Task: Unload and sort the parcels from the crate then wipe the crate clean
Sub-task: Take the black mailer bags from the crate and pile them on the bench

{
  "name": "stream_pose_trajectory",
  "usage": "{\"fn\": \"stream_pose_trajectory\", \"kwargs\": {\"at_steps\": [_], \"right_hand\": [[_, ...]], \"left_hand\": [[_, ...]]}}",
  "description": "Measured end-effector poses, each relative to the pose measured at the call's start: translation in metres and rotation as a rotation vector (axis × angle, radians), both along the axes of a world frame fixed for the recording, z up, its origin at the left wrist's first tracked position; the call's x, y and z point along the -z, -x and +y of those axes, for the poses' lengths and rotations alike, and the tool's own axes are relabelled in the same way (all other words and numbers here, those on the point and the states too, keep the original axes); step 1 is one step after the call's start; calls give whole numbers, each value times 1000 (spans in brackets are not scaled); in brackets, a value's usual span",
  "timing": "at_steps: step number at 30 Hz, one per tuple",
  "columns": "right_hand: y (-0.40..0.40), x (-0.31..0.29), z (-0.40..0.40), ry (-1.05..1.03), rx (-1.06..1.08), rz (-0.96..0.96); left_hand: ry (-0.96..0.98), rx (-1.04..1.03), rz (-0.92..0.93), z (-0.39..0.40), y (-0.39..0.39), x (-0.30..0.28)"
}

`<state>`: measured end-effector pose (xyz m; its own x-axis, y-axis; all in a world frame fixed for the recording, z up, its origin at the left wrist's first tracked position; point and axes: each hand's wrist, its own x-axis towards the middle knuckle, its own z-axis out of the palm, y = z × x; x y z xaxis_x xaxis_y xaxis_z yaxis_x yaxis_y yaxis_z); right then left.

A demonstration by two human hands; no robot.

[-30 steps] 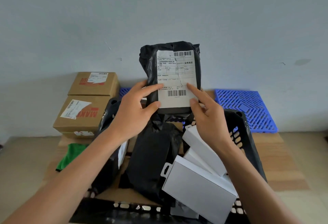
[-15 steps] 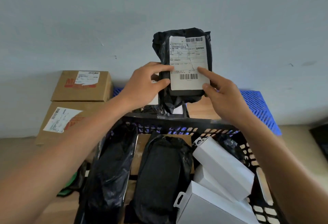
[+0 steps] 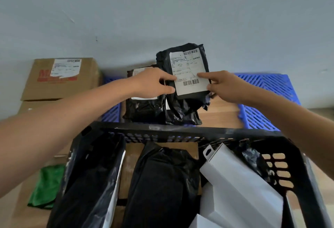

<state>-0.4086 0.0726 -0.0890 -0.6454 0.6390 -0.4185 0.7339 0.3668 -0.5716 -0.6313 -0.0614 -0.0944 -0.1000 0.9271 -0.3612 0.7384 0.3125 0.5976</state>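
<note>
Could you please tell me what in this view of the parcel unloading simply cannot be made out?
- Head view: the print on the held black parcel's label is too small and blurred to read.
- The second black parcel behind it is partly covered by the left hand.
- The crate floor is hidden by bags and white boxes.
- The crate's near side is cut off by the bottom edge.

Pale grey wall [image 3: 162, 10], wooden tabletop [image 3: 220, 113]

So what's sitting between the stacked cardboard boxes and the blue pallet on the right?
In the head view, between the cardboard boxes and the blue pallet sit black parcels; both hands hold up another labelled parcel there.
</note>
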Motion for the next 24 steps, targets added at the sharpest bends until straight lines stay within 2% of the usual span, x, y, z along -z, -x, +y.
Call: {"fn": "stream_pose_trajectory", "kwargs": {"at_steps": [13,18,24], "right_hand": [[26,74,30,315,-157,-231],[34,97,33,323,-212,-329],[45,120,34,199,-408,-514]], "left_hand": [[311,236,293,37,21,88],[294,325,385,40,22,100],[365,369,389,31,32,112]]}}
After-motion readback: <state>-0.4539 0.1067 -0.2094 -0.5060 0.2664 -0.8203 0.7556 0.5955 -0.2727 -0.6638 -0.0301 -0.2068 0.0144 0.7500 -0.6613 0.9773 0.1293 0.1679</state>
